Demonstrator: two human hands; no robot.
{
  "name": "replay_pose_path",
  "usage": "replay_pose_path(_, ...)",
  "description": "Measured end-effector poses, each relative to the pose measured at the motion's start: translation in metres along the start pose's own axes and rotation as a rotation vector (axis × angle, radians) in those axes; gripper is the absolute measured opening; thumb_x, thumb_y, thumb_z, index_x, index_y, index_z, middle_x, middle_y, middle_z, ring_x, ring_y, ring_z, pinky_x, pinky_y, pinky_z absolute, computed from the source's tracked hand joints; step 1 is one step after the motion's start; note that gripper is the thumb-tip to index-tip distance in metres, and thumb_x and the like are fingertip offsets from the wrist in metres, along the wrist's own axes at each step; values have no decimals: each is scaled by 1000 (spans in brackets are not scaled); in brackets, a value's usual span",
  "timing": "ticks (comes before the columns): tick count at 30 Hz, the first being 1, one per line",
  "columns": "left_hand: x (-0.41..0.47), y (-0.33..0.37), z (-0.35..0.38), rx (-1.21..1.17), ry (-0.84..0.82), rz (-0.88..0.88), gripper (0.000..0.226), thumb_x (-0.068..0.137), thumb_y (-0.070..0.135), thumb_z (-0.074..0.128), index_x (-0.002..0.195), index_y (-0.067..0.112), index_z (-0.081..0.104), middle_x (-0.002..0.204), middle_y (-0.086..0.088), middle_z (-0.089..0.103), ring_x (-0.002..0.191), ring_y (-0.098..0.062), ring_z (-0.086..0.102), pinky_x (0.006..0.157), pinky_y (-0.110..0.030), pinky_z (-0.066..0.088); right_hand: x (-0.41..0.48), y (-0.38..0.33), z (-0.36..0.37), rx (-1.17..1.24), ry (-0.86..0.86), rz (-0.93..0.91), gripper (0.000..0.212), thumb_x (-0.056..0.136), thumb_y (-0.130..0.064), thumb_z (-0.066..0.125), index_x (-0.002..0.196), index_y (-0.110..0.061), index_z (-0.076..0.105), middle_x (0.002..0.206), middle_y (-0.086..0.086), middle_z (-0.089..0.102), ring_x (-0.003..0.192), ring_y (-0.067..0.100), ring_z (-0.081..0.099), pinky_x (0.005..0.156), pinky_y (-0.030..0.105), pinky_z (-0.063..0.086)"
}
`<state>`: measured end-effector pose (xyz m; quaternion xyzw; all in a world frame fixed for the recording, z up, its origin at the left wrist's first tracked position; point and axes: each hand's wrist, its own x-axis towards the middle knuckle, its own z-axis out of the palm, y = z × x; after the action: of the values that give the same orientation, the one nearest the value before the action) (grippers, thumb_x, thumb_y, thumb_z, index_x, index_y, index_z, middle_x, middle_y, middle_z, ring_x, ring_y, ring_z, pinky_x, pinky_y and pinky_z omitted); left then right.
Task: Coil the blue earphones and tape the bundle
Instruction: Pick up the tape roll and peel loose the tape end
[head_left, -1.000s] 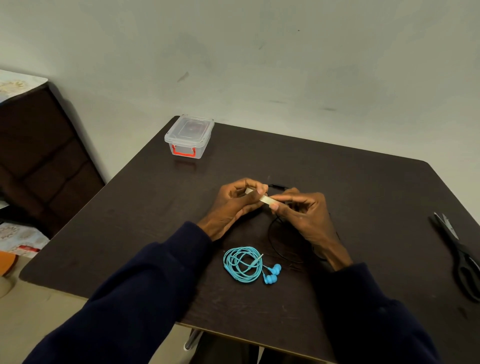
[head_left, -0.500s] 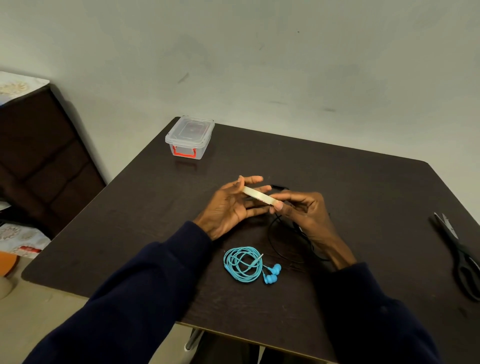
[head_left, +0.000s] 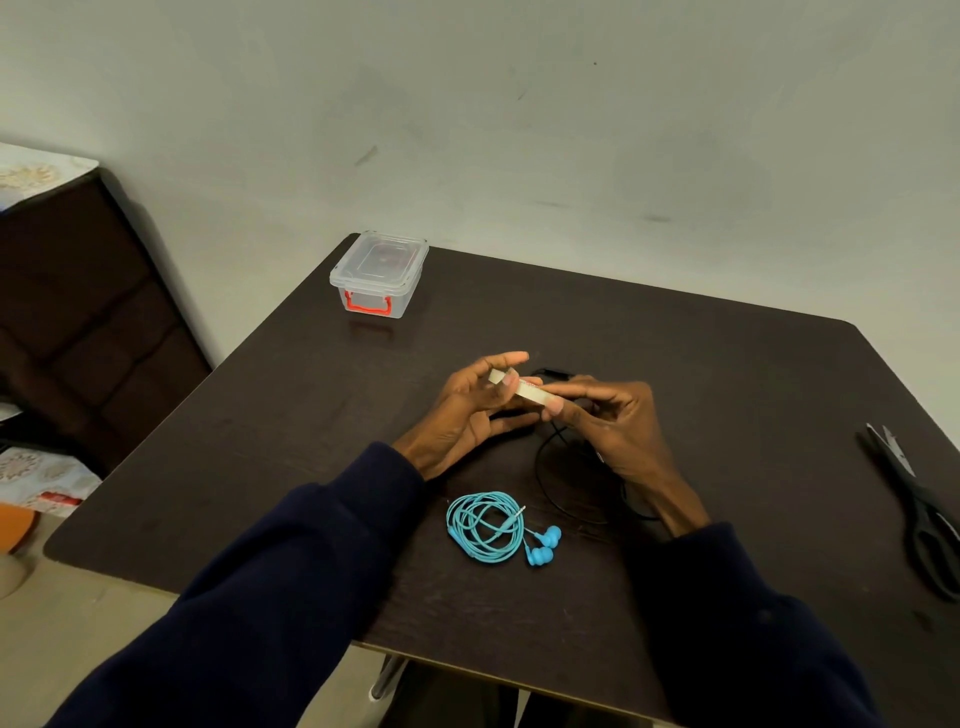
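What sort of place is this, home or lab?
Likely a home room, not a lab: dark table against a scuffed plain wall, dark cabinet topped with patterned cloth, clear plastic box.

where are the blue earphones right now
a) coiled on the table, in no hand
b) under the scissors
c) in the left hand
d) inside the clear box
a: the blue earphones lie coiled on the table, touched by neither the left hand nor the right hand, which both hold the tape farther from the person.
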<state>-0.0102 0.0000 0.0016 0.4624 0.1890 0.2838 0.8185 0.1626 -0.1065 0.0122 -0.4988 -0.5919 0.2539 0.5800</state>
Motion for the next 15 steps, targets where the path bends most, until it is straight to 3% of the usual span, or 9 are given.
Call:
replay_pose_path(3,0,-1,0,13,-3,-2,54,97,16,58,146,0,42,144,-34,49,136,-48,48,113,-61,38,0,1,0,8,-15,8,24,89,-11,74,113,-5,75,97,1,78,97,21,72,82,26,54)
replay_pose_path(7,0,0,-1,7,-4,0,57,96,19,49,149,-1,38,144,-35,48,137,-45,47,114,-61,36,0,4,0,52,-42,42,26,91,-9,71,116,-5,73,93,8,77,91,21,73,79,23,54)
replay_pose_path(11,0,1,0,-39,-26,-1,58,96,22,48,149,0,38,142,-34,49,125,-39,58,105,-50,51,0,2,0,49,-78,40,26,92,-9,69,119,-8,73,99,5,78,94,14,73,80,17,52)
replay_pose_path(13,1,0,-1,-41,-22,-4,57,97,23,50,149,1,39,143,-32,49,124,-38,58,106,-52,49,0,2,0,44,-64,45,26,92,-8,69,118,-6,73,95,3,78,86,8,72,76,16,51)
replay_pose_path(15,2,-2,-2,19,0,16,53,99,25,57,146,5,45,141,-30,52,127,-37,58,111,-53,45,-1,3,0,12,-21,55,24,92,-9,70,116,-6,73,89,5,78,80,14,72,73,24,53)
